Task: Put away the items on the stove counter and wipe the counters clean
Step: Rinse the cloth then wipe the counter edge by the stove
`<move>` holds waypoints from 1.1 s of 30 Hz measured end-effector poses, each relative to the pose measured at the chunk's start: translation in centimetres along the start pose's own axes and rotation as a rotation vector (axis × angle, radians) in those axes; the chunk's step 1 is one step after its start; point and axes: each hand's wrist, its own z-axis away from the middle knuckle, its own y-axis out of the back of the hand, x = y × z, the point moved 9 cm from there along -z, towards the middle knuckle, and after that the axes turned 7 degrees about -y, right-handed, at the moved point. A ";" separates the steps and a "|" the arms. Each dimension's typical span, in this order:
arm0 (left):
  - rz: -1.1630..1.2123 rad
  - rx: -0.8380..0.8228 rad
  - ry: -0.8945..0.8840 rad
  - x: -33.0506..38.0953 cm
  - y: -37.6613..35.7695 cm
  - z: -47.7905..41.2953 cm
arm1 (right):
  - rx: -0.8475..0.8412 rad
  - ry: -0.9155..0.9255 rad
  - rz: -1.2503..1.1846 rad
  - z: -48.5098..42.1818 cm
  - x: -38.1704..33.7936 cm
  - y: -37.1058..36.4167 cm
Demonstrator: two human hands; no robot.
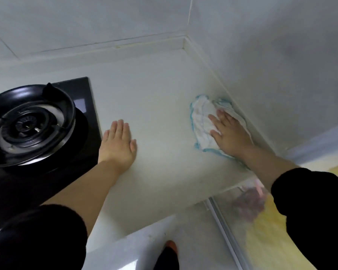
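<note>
A white cloth with a blue edge (200, 121) lies crumpled on the white counter (154, 98), close to the right wall. My right hand (229, 134) presses flat on the cloth with straight fingers. My left hand (118, 144) rests flat on the bare counter just right of the black gas stove (33, 123), palm down, fingers together. Nothing else stands on this stretch of counter.
The stove's burner ring (30, 124) fills the left side. Tiled walls meet in the far corner (184, 42). A glass sliding door with a metal frame (225, 230) runs along the right front. The counter's front edge (144, 228) is near my body.
</note>
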 end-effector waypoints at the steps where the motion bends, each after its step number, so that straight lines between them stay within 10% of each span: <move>1: -0.026 0.000 -0.035 0.5 0.0 0.4 | 0.012 -0.016 0.003 1.3 0.6 -0.2; 7: -0.036 0.018 -0.206 2.5 -0.8 7.9 | -0.062 -0.330 0.089 10.2 -4.0 -2.0; 14: 0.103 0.127 -0.120 -0.6 -0.1 14.0 | -0.119 -0.069 -0.063 15.3 -22.3 -4.4; 24: 0.095 0.126 -0.054 -0.9 -0.9 17.0 | -0.012 -0.312 0.081 11.9 2.5 0.1; 33: 0.148 0.213 0.287 -6.5 -2.7 25.0 | -0.087 -0.040 0.114 14.9 -16.3 -3.9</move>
